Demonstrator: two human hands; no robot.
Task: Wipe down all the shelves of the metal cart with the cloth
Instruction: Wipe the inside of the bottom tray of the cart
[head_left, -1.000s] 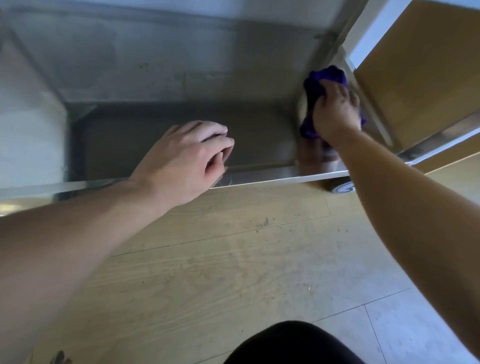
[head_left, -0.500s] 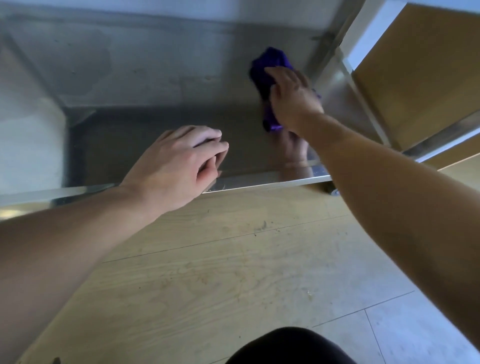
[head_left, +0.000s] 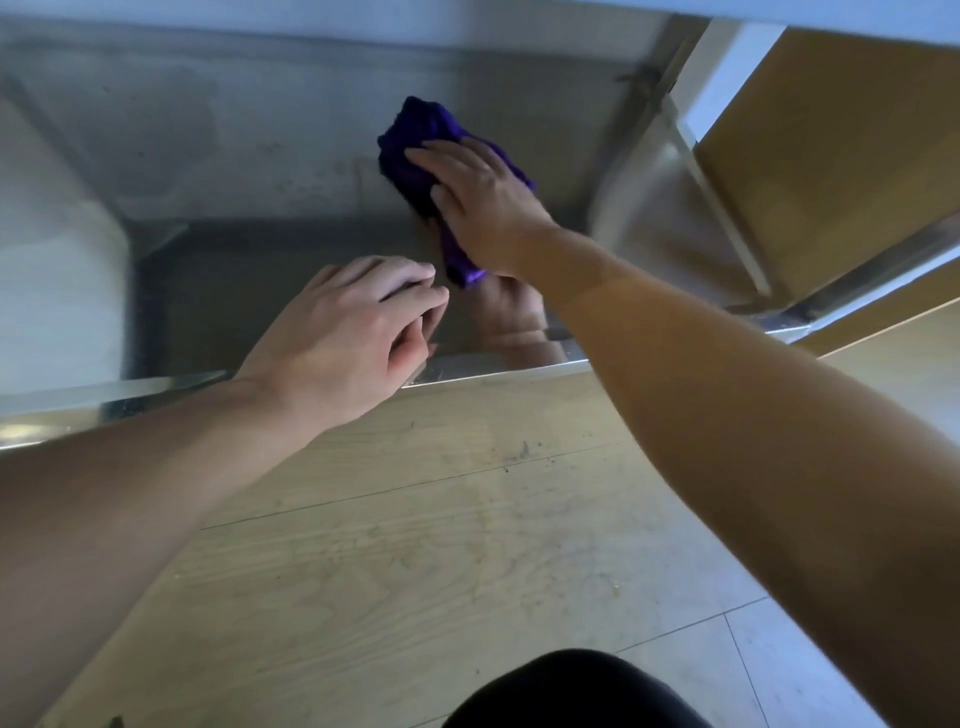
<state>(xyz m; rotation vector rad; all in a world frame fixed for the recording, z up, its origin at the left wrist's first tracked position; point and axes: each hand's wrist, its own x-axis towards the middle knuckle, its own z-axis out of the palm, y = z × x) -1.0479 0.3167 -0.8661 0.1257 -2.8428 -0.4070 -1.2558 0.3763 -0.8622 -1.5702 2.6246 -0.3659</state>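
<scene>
Cloth (head_left: 415, 137) under the flat right hand (head_left: 480, 205) slides from the shelf's (head_left: 234, 296) right corner toward centre; left hand (head_left: 345, 332) grips the front rim (head_left: 519, 370); left half seemingly remains.

The only view comes from a wide-angle camera on the person's head, facing forward and tilted steeply down. It sits close to the work: both forearms enter from the lower corners and fill much of the frame, with the left hand (head_left: 343, 338) and right hand (head_left: 483, 208) near the centre. The cart shelf (head_left: 249, 156) fills the upper half and the wooden floor (head_left: 415, 545) the lower. Straight edges bend toward the sides.
</scene>
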